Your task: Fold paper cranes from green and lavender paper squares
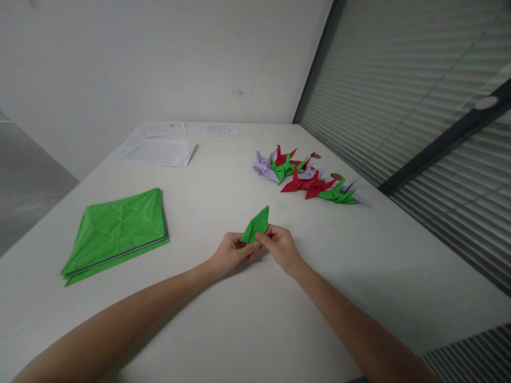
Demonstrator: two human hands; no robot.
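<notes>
Between my two hands is a small green folded paper point(257, 224), diamond-shaped, with its point tilted up and away to the right. My left hand point(232, 252) pinches its lower left edge. On the lower right side, my right hand point(281, 246) grips it, with the thumb lying across the front. Both sets of fingers are closed, and the paper's lower tip is partly hidden behind them. Beyond my hands, to the right, lies a group of finished origami cranes point(305, 181) in red, green and lilac.
To the left lies a large green folded paper piece point(123, 223) with several creased layers. Printed sheets point(157, 151) are spread at the back left of the white table point(223, 181). A window with blinds point(411, 96) runs along the right side, and a wall closes off the back.
</notes>
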